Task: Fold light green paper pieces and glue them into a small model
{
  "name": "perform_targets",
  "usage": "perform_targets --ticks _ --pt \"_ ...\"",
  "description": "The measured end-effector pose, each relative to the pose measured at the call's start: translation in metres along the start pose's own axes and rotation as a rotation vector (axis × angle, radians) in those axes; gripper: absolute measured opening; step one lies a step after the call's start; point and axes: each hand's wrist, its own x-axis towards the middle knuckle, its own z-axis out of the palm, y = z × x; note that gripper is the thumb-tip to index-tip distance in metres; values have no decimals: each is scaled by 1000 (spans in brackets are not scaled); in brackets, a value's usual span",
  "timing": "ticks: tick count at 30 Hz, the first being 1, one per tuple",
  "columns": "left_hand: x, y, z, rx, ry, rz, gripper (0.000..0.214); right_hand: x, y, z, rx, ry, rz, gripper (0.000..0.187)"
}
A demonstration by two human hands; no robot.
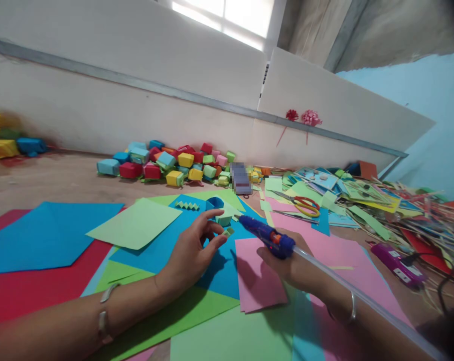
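Observation:
My right hand (292,271) is wrapped round a blue hot glue gun (266,234). A long clear glue stick (347,283) runs out of its back end along my forearm. My left hand (189,253) pinches a small folded green paper piece (229,232) between thumb and fingers, just below and left of the glue gun's nozzle. Right behind these fingertips stand a small light green paper box (223,218) and a blue paper ring (213,202). A zigzag-folded green strip (187,205) lies on the blue paper sheet (151,265) to their left.
Coloured sheets cover the near floor, including a pink sheet (259,281). Along the wall sit several paper cubes (166,160) and a phone (241,178). At right are scissors (300,200), paper scraps, sticks and a purple power strip (398,263) with a black cord.

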Motion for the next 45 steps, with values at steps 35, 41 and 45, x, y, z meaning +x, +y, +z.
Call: perform_targets --ticks 35,41,45 --pt "-25 12 6 36 -269 92 22 -5 -28 21 250 -23 227 5" --pt "-19 16 7 -82 -252 -175 28 -6 -17 17 370 65 289 11" --pt "-16 19 7 -167 -256 -262 31 -6 -5 20 407 9 248 11"
